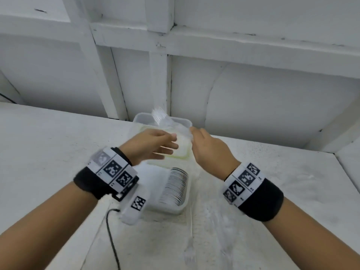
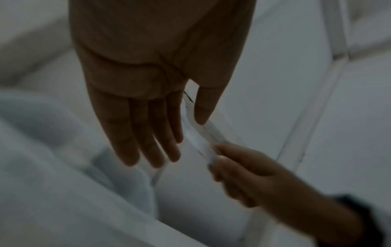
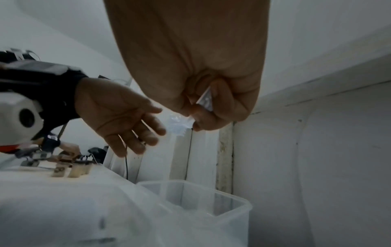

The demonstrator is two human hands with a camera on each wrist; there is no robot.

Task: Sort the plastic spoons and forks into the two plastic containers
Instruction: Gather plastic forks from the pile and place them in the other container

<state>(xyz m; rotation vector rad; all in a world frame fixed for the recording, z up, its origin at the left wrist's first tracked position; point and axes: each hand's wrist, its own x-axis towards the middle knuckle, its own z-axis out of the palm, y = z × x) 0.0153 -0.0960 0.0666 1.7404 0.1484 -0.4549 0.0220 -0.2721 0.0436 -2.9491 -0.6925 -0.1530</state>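
My right hand (image 1: 195,136) grips the handles of a bundle of clear plastic forks (image 1: 162,118), tines pointing up and to the far left over the far clear container (image 1: 139,117). In the right wrist view its fingers curl round the forks (image 3: 204,101) above the container (image 3: 237,198). My left hand (image 1: 170,142) hovers just left of the bundle with straight fingers and grips nothing. In the left wrist view its thumb (image 2: 204,108) lies against the forks (image 2: 197,138). The near container (image 1: 182,208) holds a row of stacked spoons (image 1: 175,187).
Both containers stand in line on a white table (image 1: 272,191), the far one against a white panelled wall (image 1: 253,94). A black cable (image 1: 112,240) runs over the table at the lower left. A raised white ledge (image 1: 348,158) borders the table at the right.
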